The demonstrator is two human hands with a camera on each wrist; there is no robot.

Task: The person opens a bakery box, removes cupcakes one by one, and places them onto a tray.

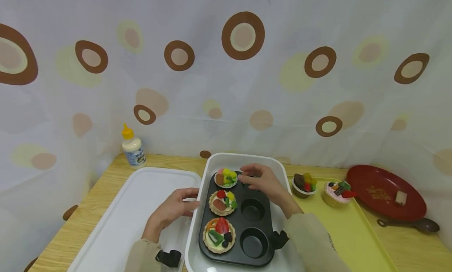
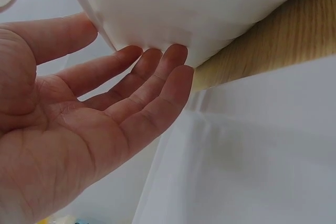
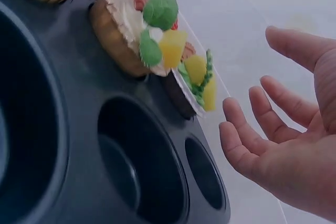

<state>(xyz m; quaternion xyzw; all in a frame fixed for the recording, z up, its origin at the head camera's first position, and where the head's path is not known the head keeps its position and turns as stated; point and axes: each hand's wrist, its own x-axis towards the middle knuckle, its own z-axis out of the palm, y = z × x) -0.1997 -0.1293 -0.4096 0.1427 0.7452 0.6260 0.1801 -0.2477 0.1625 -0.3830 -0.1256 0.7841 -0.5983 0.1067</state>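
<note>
A black muffin pan (image 1: 238,221) sits inside a white plastic bin (image 1: 192,233). In its left column are three fruit-topped tarts: a far one (image 1: 226,178), a middle one (image 1: 222,202) and a near one (image 1: 219,236). The middle and near cups of the right column hold nothing. My left hand (image 1: 174,210) touches the bin's left side from outside; in the left wrist view its fingertips meet the white wall (image 2: 173,14), fingers only gently bent. Above the far right cup hovers my right hand (image 1: 265,184), fingers loose and holding nothing, beside the far tart.
A white tray (image 1: 141,209) lies to the left, with a yellow-capped bottle (image 1: 133,148) behind it. On a yellow tray (image 1: 339,229) at right stand a chocolate cupcake (image 1: 303,185) and a pink-topped cupcake (image 1: 336,194). Beyond are a red plate (image 1: 381,193) and a dark spoon (image 1: 409,224).
</note>
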